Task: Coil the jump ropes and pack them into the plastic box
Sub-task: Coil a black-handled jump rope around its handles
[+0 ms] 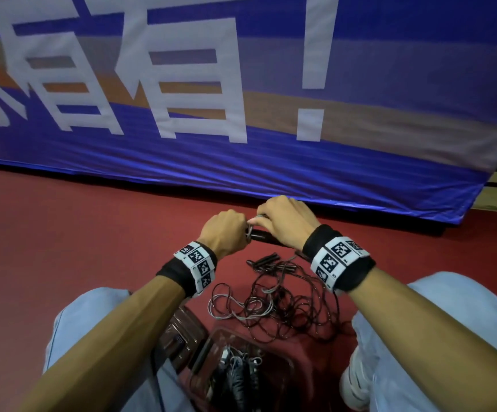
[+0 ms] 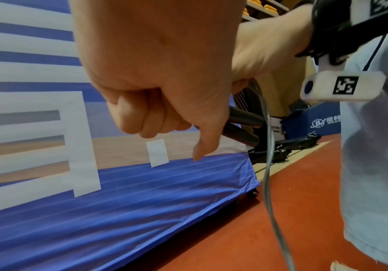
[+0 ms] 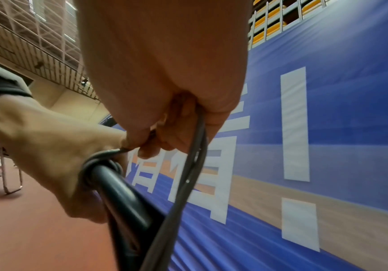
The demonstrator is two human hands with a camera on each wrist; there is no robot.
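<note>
Head view, blue banner (image 1: 271, 162) ahead, tangled ropes (image 1: 277, 301) below.

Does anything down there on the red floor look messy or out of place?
Yes: a loose tangle of thin dark and grey jump ropes sprawls on the red floor between the person's knees, beyond the clear plastic box, not yet coiled. The left hand and right hand grip one rope's black handles, cord looped around them.

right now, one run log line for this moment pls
step: winding cord round handles | left hand: grips handles | right hand: pinches cord | loose ropes: floor | plastic box: part filled
</note>
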